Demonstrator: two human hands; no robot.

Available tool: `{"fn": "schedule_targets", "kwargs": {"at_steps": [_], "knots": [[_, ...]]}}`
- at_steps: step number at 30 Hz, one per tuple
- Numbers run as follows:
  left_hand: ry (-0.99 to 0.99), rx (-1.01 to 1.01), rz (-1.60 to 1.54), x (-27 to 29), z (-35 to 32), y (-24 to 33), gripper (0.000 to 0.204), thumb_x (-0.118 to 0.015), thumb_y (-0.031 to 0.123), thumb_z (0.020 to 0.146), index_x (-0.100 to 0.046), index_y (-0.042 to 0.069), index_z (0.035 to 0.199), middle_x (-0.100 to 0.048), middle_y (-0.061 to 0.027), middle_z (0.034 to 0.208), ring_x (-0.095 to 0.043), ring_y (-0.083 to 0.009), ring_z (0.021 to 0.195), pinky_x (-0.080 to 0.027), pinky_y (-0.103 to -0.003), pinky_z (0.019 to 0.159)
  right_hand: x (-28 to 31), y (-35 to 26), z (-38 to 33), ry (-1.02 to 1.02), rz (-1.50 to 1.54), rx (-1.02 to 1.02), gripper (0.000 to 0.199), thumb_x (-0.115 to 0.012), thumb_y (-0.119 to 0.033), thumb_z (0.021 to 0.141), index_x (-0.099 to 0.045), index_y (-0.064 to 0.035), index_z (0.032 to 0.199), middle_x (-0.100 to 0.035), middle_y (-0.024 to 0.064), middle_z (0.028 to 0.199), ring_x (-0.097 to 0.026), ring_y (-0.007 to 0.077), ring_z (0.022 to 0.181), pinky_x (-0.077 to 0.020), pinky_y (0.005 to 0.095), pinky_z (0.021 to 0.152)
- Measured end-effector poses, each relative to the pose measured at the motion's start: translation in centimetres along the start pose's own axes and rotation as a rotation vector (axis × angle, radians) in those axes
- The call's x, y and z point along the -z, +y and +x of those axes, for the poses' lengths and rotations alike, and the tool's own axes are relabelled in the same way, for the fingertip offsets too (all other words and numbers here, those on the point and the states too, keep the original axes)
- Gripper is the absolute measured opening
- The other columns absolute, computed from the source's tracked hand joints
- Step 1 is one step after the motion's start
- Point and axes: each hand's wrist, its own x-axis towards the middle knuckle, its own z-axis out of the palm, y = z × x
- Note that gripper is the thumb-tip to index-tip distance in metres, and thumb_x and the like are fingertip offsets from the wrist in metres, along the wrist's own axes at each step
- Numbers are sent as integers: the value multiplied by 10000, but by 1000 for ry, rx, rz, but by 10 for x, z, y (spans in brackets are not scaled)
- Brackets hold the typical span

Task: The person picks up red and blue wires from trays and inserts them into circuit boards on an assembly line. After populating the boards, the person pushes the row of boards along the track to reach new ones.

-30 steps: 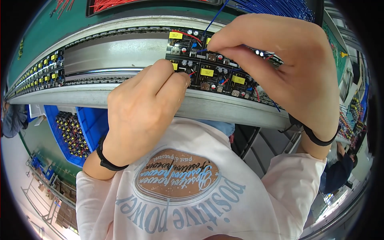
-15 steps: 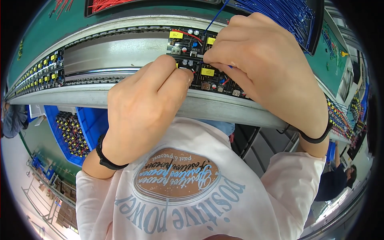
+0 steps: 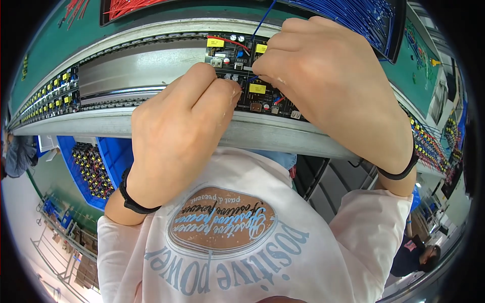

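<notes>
A black circuit board (image 3: 230, 50) with yellow blocks, small capacitors and a red lead lies on the grey conveyor rail (image 3: 136, 70). My right hand (image 3: 328, 96) covers the board's right half. Its fingertips pinch a thin blue wire (image 3: 263, 20) that runs up toward the back, and the wire's lower end meets the middle of the board. My left hand (image 3: 177, 136) is curled, with thumb and forefinger bunched against the board's near left edge, close to the right fingertips. Whether they pinch anything is hidden. Both wrists wear black bands.
A tray of blue wires (image 3: 364, 15) and a tray of red wires (image 3: 136, 6) sit on the green bench behind. More boards (image 3: 48, 96) line the rail at left. A blue bin of components (image 3: 93, 169) stands below. Another person (image 3: 414, 252) stands at lower right.
My right hand has slid left and down over the board's right half, bringing the blue wire's end to the board near my left fingertips. My left hand has barely moved.
</notes>
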Motion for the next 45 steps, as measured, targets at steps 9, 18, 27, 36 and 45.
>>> {"fn": "schedule_targets", "kwargs": {"at_steps": [9, 18, 27, 36, 45], "knots": [[-15, 32, -52, -2, -1, 0, 161, -787, -29, 814, -729, 17, 957, -589, -90, 808, -627, -220, 627, -481, -317, 561, -1, 0, 0, -15, 1, 7, 78, -680, -108, 766, -657, -40, 737, -644, 92, 754, -661, 266, 772, -528, 366, 679], [-5, 34, -69, -3, 1, 1, 155, -782, -30, 818, -728, 18, 955, -585, -91, 811, -621, -231, 627, -476, -320, 559, 0, 0, -1, -34, 8, 10, 82, -681, -106, 770, -656, -38, 731, -647, 98, 742, -667, 271, 757, -534, 368, 663], [8, -5, -22, -4, 2, 0, 197, -792, -30, 760, -698, 16, 927, -588, -91, 823, -585, -268, 624, -465, -347, 557, -3, 0, 0, -75, 33, 13, 88, -681, -104, 775, -655, -37, 724, -651, 103, 730, -673, 276, 742, -539, 371, 646], [-23, -24, 61, -1, 4, 0, 231, -783, -33, 777, -711, 5, 993, -682, -94, 939, -665, -254, 675, -502, -322, 594, -1, 1, 0, -131, 65, 5, 95, -681, -102, 780, -655, -35, 718, -654, 108, 719, -680, 281, 727, -544, 373, 630], [-65, 5, 95, -2, 4, -3, 227, -782, -16, 807, -718, 12, 1023, -710, -90, 981, -698, -229, 690, -523, -318, 613, -3, 5, 2, -198, 82, 13, 95, -669, -107, 778, -655, -33, 720, -657, 114, 704, -687, 286, 712, -550, 374, 605]]}}
